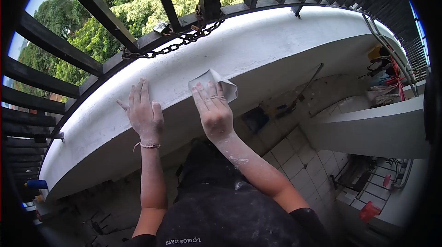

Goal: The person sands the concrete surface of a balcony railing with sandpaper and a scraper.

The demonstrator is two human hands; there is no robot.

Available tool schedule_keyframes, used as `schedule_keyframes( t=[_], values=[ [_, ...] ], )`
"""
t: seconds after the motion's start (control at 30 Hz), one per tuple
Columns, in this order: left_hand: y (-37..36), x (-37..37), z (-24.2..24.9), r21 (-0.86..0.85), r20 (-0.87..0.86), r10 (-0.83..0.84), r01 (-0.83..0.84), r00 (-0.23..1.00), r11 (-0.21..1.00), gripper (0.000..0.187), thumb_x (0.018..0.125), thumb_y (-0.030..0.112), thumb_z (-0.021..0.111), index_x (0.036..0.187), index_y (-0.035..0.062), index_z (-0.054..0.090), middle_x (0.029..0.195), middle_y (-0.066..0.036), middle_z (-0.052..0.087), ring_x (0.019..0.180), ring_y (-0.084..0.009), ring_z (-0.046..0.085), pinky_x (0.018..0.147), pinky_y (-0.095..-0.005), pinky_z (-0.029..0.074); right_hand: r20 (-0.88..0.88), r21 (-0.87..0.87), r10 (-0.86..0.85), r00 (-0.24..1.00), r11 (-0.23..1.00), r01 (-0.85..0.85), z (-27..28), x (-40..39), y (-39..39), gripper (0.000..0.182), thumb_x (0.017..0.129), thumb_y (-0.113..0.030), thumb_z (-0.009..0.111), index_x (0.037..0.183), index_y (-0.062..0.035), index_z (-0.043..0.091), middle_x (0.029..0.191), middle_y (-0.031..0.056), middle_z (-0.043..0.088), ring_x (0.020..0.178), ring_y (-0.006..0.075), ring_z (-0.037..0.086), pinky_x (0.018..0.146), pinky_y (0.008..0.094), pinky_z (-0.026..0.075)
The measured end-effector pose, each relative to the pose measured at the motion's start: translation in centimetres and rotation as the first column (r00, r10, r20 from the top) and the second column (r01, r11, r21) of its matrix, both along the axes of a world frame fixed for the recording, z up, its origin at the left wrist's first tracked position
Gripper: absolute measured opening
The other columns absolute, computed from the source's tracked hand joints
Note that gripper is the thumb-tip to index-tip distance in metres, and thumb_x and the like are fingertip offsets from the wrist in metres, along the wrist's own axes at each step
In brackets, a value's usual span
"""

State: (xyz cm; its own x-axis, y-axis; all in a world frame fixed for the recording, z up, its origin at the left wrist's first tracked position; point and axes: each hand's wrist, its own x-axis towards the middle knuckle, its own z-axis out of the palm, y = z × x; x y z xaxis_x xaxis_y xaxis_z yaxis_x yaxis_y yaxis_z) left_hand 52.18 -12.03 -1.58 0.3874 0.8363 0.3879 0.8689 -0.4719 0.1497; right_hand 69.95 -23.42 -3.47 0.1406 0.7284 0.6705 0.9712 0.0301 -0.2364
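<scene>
A white curved ledge [258, 39] runs across the view below a dark metal railing. On its left part rests my left hand [143, 111], dusty with white powder, its fingers spread and nothing in it. My right hand [215, 108] presses a folded sheet of grey-white sandpaper [229, 89] against the ledge near its inner edge, fingers lying over the sheet. White dust also coats my right forearm.
A rusty chain [184, 39] with a padlock hangs on the black railing [94, 12]. Beneath the ledge are a tiled floor [304, 166], a blue object [255, 119] and a long pole. Red cords and pipes hang at the right.
</scene>
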Motion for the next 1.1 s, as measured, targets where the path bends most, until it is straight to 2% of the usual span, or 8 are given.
schedule_keyframes(
  t=[0.17,0.37,0.47,0.57,0.7,0.93,1.03,1.1],
  values=[
    [-0.1,-0.7,0.2,-0.018,-0.113,-0.028,0.026,0.993,1.000,0.070,0.090,0.030,0.041,0.158,0.0127,0.040,0.161,-0.007,0.040,0.151,-0.0293,0.035,0.125,-0.0666,-0.002,-0.064,0.004,0.112,0.992,0.994,-0.112,-0.1,-0.3,-0.4,0.041,0.090,-0.015,0.059,0.127,-0.0011,0.069,0.132,0.0135,0.069,0.126,0.0376,0.063,0.119,0.0507,0.040],
    [0.2,0.5,0.7,-0.119,-0.160,-0.078,0.060,0.984,0.991,0.070,0.101,0.036,0.045,0.158,-0.0008,0.030,0.166,-0.015,0.028,0.157,-0.0342,0.019,0.128,-0.0563,0.006,0.038,-0.030,-0.351,0.935,0.935,0.352,0.0,7.5,-0.9,0.042,0.087,-0.007,0.060,0.127,0.0008,0.069,0.134,0.0148,0.068,0.128,0.0400,0.061,0.120,0.0544,0.037],
    [0.3,2.9,0.3,-0.139,-0.109,-0.114,0.099,0.987,0.985,0.070,0.104,0.035,0.047,0.158,-0.0045,0.027,0.167,-0.019,0.025,0.157,-0.0372,0.016,0.129,-0.0519,0.011,-0.009,0.007,-0.011,1.000,1.000,0.011,-0.3,-0.3,-0.2,0.041,0.089,-0.011,0.059,0.126,0.0042,0.068,0.132,0.0174,0.068,0.131,0.0427,0.059,0.116,0.0489,0.043],
    [-0.1,4.4,0.7,-0.159,-0.110,-0.138,0.120,0.984,0.980,0.070,0.104,0.034,0.047,0.158,-0.0048,0.026,0.167,-0.020,0.024,0.157,-0.0370,0.016,0.128,-0.0512,0.013,-0.049,0.029,0.054,0.997,0.998,-0.052,-0.5,2.4,-0.9,0.037,0.090,-0.013,0.060,0.124,-0.0041,0.073,0.129,0.0114,0.071,0.122,0.0331,0.067,0.114,0.0470,0.045],
    [-0.1,3.9,1.0,-0.164,-0.076,-0.156,0.142,0.985,0.976,0.070,0.104,0.038,0.046,0.159,-0.0008,0.028,0.168,-0.015,0.026,0.157,-0.0339,0.019,0.128,-0.0514,0.015,0.049,0.030,-0.465,0.884,0.885,0.464,0.2,17.3,-2.8,0.042,0.086,0.003,0.059,0.126,-0.0057,0.072,0.131,0.0064,0.071,0.126,0.0343,0.064,0.117,0.0523,0.042],
    [-0.2,5.2,0.9,-0.089,-0.199,-0.104,0.088,0.975,0.992,0.070,0.104,0.046,0.043,0.161,0.0076,0.030,0.169,-0.007,0.028,0.157,-0.0307,0.021,0.127,-0.0524,0.017,0.067,0.029,-0.141,0.988,0.990,0.139,0.0,10.3,-2.4,0.038,0.090,-0.009,0.060,0.125,0.0001,0.071,0.125,0.0162,0.072,0.124,0.0343,0.066,0.110,0.0465,0.050],
    [-0.4,5.2,1.1,-0.094,-0.172,-0.109,0.094,0.979,0.991,0.068,0.105,0.044,0.041,0.162,0.0089,0.030,0.169,-0.007,0.029,0.157,-0.0306,0.023,0.127,-0.0534,0.018,0.103,0.027,-0.107,0.989,0.994,0.105,0.4,16.0,-3.1,0.038,0.091,-0.008,0.059,0.126,-0.0046,0.072,0.125,0.0123,0.073,0.124,0.0330,0.066,0.110,0.0459,0.050],
    [-0.3,5.0,1.0,-0.089,-0.171,-0.111,0.096,0.979,0.991,0.067,0.105,0.044,0.041,0.161,0.0094,0.031,0.169,-0.007,0.030,0.156,-0.0304,0.025,0.127,-0.0534,0.019,0.120,0.049,-0.388,0.914,0.922,0.385,-0.6,24.0,-3.7,0.039,0.089,0.000,0.058,0.125,-0.0069,0.073,0.130,0.0082,0.071,0.127,0.0319,0.064,0.112,0.0498,0.048]
  ],
)
